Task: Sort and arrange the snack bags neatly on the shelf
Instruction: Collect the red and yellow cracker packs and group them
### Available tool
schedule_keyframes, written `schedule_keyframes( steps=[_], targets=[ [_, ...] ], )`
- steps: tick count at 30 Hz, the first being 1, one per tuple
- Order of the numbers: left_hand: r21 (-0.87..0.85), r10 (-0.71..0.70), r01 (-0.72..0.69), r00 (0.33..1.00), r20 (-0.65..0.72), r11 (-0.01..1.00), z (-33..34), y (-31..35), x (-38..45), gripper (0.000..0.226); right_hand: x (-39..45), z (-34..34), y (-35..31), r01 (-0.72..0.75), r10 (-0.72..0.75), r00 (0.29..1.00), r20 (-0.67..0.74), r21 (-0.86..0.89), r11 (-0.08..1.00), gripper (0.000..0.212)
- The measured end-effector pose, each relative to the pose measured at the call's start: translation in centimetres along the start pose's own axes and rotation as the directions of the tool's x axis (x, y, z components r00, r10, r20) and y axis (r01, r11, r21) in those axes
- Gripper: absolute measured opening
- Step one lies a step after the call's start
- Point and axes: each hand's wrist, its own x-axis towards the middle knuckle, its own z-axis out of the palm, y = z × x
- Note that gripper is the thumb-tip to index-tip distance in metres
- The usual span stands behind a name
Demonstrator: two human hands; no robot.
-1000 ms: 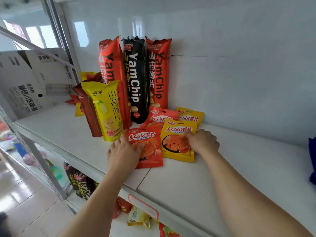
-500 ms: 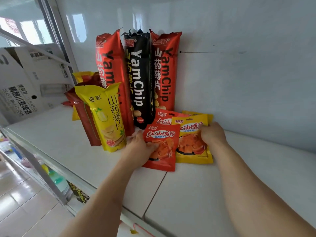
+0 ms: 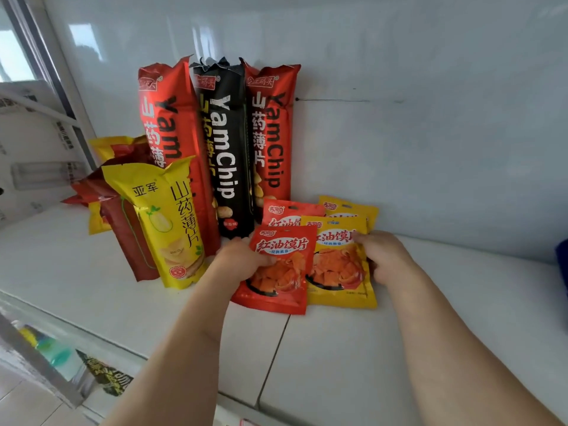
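Observation:
On the white shelf (image 3: 353, 358) my left hand (image 3: 241, 259) grips the left edge of a small red snack bag (image 3: 281, 272), thumb over its front. My right hand (image 3: 382, 256) holds the right edge of a small yellow snack bag (image 3: 338, 272) beside it. Both bags stand tilted back against a second red bag (image 3: 289, 212) and a second yellow bag (image 3: 350, 207). Behind them, two tall red YamChip bags (image 3: 172, 133) (image 3: 270, 133) and a black one (image 3: 224, 149) lean on the wall. A yellow yam chip pouch (image 3: 166, 219) stands at the left, in front of a dark red pouch (image 3: 123, 229).
More red and yellow bags (image 3: 101, 167) lie behind the pouches at the far left. A dark blue object (image 3: 562, 265) shows at the right edge. Below the shelf's front edge, a lower shelf holds other bags (image 3: 107, 376). A cardboard box (image 3: 33, 149) stands far left.
Both hands have pushed the small red and yellow bags back toward the wall and tipped them from lying flat to leaning upright against the two bags behind.

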Motion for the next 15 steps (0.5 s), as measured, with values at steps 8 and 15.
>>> schedule_keyframes(
  steps=[8, 15],
  targets=[
    [-0.233, 0.044, -0.032, 0.998, 0.045, 0.972, 0.4, -0.4, -0.2, 0.042, -1.7, -1.2, 0.5, -0.041, 0.036, 0.992, 0.121, 0.042, 0.998, 0.021],
    [-0.576, 0.121, 0.005, 0.976, 0.180, 0.817, 0.4, -1.0, -1.2, 0.032, -3.4, -2.7, 0.9, -0.035, 0.016, 0.987, 0.162, 0.111, 0.993, 0.022]
  ],
)
